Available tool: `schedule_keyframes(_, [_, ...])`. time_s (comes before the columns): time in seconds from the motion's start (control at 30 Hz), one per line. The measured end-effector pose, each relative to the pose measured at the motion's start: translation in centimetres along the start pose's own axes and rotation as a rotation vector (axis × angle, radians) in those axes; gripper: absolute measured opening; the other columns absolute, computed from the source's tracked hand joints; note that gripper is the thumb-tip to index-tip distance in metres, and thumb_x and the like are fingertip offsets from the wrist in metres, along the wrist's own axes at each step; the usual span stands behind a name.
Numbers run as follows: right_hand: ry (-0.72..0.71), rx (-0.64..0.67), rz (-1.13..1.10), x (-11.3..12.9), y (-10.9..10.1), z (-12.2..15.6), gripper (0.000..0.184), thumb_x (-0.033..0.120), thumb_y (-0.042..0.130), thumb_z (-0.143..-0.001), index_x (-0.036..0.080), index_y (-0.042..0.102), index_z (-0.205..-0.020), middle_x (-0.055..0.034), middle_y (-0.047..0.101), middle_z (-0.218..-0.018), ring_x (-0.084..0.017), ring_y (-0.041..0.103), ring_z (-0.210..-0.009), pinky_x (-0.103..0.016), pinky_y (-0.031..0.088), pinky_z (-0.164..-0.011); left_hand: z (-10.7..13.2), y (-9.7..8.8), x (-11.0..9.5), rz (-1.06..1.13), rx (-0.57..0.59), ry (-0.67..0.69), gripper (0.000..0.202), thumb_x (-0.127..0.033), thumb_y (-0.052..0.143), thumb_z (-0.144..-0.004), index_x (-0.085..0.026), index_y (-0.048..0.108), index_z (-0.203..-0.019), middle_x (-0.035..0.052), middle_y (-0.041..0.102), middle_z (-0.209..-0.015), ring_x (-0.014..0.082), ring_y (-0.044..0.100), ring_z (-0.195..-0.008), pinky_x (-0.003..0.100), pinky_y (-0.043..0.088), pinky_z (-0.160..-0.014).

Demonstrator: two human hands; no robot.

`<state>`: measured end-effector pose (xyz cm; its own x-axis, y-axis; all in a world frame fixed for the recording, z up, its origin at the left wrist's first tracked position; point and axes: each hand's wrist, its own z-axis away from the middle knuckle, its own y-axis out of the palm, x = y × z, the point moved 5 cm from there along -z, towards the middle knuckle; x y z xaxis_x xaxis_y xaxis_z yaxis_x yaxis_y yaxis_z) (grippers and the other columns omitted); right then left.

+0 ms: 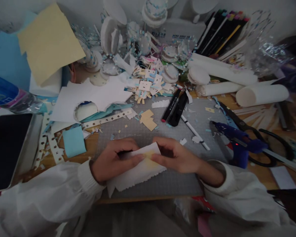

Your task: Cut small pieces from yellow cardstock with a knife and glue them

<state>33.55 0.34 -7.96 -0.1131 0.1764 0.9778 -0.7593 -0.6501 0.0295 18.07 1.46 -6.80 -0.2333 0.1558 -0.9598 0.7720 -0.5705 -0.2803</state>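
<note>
Both my hands hold one piece of white paper (pixel 138 172) with a jagged lower edge and a faint yellow patch, just above a grey cutting mat (pixel 162 125). My left hand (pixel 113 159) pinches its left part, fingers curled over the top edge. My right hand (pixel 179 156) pinches the right part, thumb and fingers pressed together on the paper. Both wrists wear white sleeves.
A blue glue gun (pixel 236 141) and black scissors (pixel 266 138) lie right of the mat. Black markers (pixel 175 107) and a white pen (pixel 194 131) lie on its far side. A dark tablet (pixel 7 148) sits left. Paper scraps, foam rolls (pixel 261 93) and cut-outs crowd the back.
</note>
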Motion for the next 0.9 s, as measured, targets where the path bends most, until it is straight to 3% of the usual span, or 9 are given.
schedule_keyframes(0.27, [-0.028,0.054,-0.076,0.1,0.1,0.0,0.033,0.046,0.061,-0.086,0.02,0.044,-0.077,0.0049,0.04,-0.072,-0.008,0.038,-0.063,-0.02,0.031,-0.053,0.1,0.0,0.1,0.0,0.012,-0.014,0.02,-0.026,0.062,-0.084,-0.016,0.064,-0.067,-0.001,0.056,-0.065,0.0109,0.053,-0.06,0.023,0.04,-0.054])
schedule_keyframes(0.53, [-0.013,-0.003,-0.035,-0.7,0.1,-0.3,0.029,0.042,0.063,-0.086,0.019,0.046,-0.078,0.0059,0.038,-0.068,-0.008,0.036,-0.06,-0.02,0.03,-0.051,0.0,0.0,-0.3,-0.004,-0.013,0.028,0.017,-0.023,0.063,-0.082,-0.015,0.065,-0.067,-0.0005,0.058,-0.064,0.0111,0.054,-0.06,0.023,0.041,-0.055])
schedule_keyframes(0.73, [-0.01,-0.091,0.16,-1.3,-0.5,-0.5,0.032,0.047,0.054,-0.088,0.021,0.042,-0.075,0.0058,0.038,-0.066,-0.008,0.039,-0.057,-0.02,0.033,-0.049,-0.2,-1.0,-0.1,-0.112,-0.041,-0.004,0.016,-0.022,0.058,-0.085,-0.015,0.069,-0.075,0.0015,0.065,-0.07,0.0114,0.058,-0.062,0.022,0.043,-0.057])
schedule_keyframes(0.9, [-0.035,-0.175,0.356,-1.0,-0.8,-0.6,0.026,0.037,0.054,-0.088,0.021,0.043,-0.071,0.0064,0.038,-0.061,-0.008,0.038,-0.053,-0.021,0.03,-0.047,-0.5,-1.6,0.5,-0.178,-0.049,-0.026,0.016,-0.025,0.059,-0.085,-0.015,0.072,-0.079,0.003,0.068,-0.074,0.0131,0.06,-0.067,0.023,0.044,-0.059])
